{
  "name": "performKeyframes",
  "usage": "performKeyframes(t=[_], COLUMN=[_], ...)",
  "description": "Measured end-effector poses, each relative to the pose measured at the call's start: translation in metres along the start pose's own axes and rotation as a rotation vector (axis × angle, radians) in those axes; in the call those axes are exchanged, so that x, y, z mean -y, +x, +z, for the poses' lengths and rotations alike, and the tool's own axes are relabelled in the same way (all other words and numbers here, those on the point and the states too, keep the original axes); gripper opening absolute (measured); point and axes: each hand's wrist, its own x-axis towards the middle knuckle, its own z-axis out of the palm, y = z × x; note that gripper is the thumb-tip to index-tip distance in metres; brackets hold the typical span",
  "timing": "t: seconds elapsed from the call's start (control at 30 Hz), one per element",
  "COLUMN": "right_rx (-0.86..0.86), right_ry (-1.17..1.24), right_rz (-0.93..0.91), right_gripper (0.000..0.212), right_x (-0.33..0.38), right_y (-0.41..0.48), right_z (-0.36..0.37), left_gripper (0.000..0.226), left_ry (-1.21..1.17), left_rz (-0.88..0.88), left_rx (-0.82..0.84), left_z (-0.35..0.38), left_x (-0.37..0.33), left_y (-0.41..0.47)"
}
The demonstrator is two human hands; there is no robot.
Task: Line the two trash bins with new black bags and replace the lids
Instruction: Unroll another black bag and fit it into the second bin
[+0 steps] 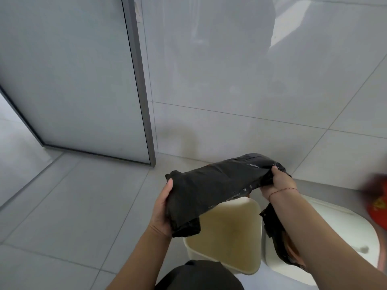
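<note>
A folded black bag (222, 185) stretches between the person's two hands, held in the air above an open, unlined bin (228, 233) whose cream rim and stained tan inside show directly beneath it. The left hand (163, 208) grips the bag's lower left end, thumb laid on top and fingers wrapped underneath, with a bunched flap of plastic hanging down below the palm. The right hand (279, 181) pinches the upper right end, fingers curled into the plastic; a thin red thread (282, 190) circles that wrist. The bag runs slightly uphill from left to right and covers the far edge of the open bin from view. Just to the right stands a second white bin (326, 233), touching or nearly touching the first; the right forearm crosses over it, and black plastic (276, 233) drapes down at its near left side under the arm, though whether that sheet lines this bin cannot be told. A blurred red object (377, 204) sits at the right edge, too smeared to identify. Behind the bins rises a glossy grey tiled wall (230, 70), and to the left a frosted panel with a metal frame (138, 80) meets the grey floor tiles (73, 206). A dark rounded shape (199, 275) at the bottom centre partly hides the near rim of the open bin.
</note>
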Motion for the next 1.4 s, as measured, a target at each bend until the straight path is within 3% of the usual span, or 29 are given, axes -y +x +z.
performKeyframes(t=[0.17, 0.3, 0.47, 0.8, 0.93, 1.0, 1.07, 1.17, 1.23, 1.3, 1.37, 1.4], right_rx=[-0.031, 0.006, 0.048, 0.104, 0.112, 0.151, 0.213, 0.356, 0.484, 0.667, 0.799, 0.810], right_ry=[-0.014, -0.070, -0.051, -0.135, -0.117, -0.142, -0.205, -0.363, -0.553, -0.832, -1.111, -1.246], right_rz=[-0.044, -0.004, 0.089, 0.088, 0.115, 0.120, 0.102, -0.004, -0.146, -0.330, -0.444, -0.488], right_gripper=[0.039, 0.035, 0.031, 0.025, 0.019, 0.017, 0.017, 0.017, 0.019, 0.017, 0.023, 0.022], right_x=[0.012, -0.011, -0.039, -0.074, -0.079, -0.078, -0.077, -0.058, -0.034, -0.006, 0.016, 0.026], right_y=[0.019, 0.031, 0.061, 0.107, 0.100, 0.087, 0.073, 0.038, 0.008, -0.026, -0.052, -0.062], right_z=[-0.005, -0.004, 0.005, -0.007, -0.008, -0.005, 0.001, 0.010, 0.010, 0.004, -0.007, -0.015], left_gripper=[0.027, 0.033, 0.040, 0.049, 0.053, 0.051, 0.048, 0.026, 0.046, 0.072, 0.088, 0.084], left_ry=[0.102, 0.413, 0.881, 1.317, 1.558, 1.637, 1.588, 1.276, 0.903, 0.568, 0.440, 0.458], left_rz=[-0.101, -0.230, -0.335, -0.457, -0.533, -0.477, -0.306, -0.106, -0.161, -0.328, -0.435, -0.413], left_rx=[-0.295, -0.441, -0.542, -0.605, -0.668, -0.717, -0.704, -0.487, -0.293, -0.072, 0.151, 0.217], left_z=[-0.047, -0.081, -0.133, -0.215, -0.209, -0.186, -0.149, -0.056, 0.013, 0.068, 0.107, 0.124], left_x=[-0.018, -0.021, -0.002, 0.058, 0.051, 0.043, 0.030, 0.000, -0.015, -0.029, -0.037, -0.039], left_y=[0.020, 0.046, 0.083, 0.132, 0.129, 0.126, 0.127, 0.121, 0.102, 0.085, 0.065, 0.055])
